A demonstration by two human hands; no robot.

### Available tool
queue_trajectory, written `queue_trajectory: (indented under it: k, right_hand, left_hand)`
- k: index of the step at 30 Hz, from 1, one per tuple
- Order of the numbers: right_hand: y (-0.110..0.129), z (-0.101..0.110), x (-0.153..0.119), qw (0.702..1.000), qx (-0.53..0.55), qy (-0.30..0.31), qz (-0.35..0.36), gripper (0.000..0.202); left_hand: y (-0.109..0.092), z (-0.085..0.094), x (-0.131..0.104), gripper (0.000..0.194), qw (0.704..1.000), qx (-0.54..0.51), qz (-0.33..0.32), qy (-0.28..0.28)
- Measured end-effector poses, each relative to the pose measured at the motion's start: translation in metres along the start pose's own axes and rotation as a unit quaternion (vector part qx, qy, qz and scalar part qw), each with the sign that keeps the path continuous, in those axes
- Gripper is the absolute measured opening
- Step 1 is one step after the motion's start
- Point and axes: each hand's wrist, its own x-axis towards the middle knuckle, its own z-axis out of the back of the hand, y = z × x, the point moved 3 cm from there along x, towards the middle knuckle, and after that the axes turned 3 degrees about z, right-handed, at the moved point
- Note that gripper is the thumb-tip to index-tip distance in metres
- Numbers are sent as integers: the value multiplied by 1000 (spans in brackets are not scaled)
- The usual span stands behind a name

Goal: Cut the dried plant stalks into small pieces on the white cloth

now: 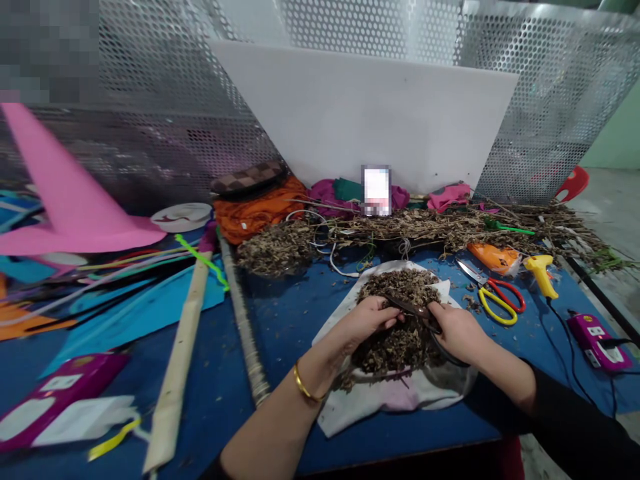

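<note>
My right hand (pixel 457 330) grips a pair of dark scissors (pixel 410 307), its fingers at the handles and the blades pointing left. My left hand (pixel 373 320) is closed in a pinch beside the blade tips. What those fingers hold is too small and hidden to make out. Below both hands lies a heap of crumbled dry brown plant bits (pixel 385 350). It rests on a white cloth (pixel 345 413) with a pinkish stain near the front. Part of a clear plastic container seems to show at the heap's right side, under my right hand.
Red-and-yellow scissors (pixel 500 303), a yellow glue gun (pixel 541 275) and a purple power strip (pixel 600 343) lie right. Dry twigs (pixel 425 227) line the back, before a white board (pixel 380 113). Left are a bamboo stick (pixel 183 353), a pole (pixel 243 320) and a pink pointed hat (pixel 75 193).
</note>
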Motion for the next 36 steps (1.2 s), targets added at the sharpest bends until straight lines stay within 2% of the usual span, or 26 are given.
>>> queue_trajectory:
  k: [6, 10, 13, 20, 27, 32, 36]
  right_hand:
    - [-4, 6, -1, 999, 37, -20, -4, 26]
    - [-5, 12, -2, 998, 47, -37, -30, 33]
    - [-3, 13, -3, 998, 46, -44, -26, 32]
    - [-1, 12, -3, 997, 57, -42, -16, 33]
    - [0, 13, -3, 999, 35, -30, -1, 26]
    - [-3, 9, -2, 998, 64, -20, 10, 18]
    - [-5, 8, -2, 997, 71, -24, 0, 16]
  left_hand:
    - [0, 2, -1, 30, 999, -37, -11, 8]
    - [-2, 8, 0, 27, 994, -91, -47, -33]
    - [-6, 9, -2, 24, 992, -93, -66, -57]
    - [-16, 1, -9, 22, 997, -46, -49, -30]
    - [-13, -1, -9, 31, 999, 1, -37, 12]
    - [-10, 1, -7, 25, 998, -45, -34, 11]
    - [-6, 3, -7, 28, 997, -74, -8, -1]
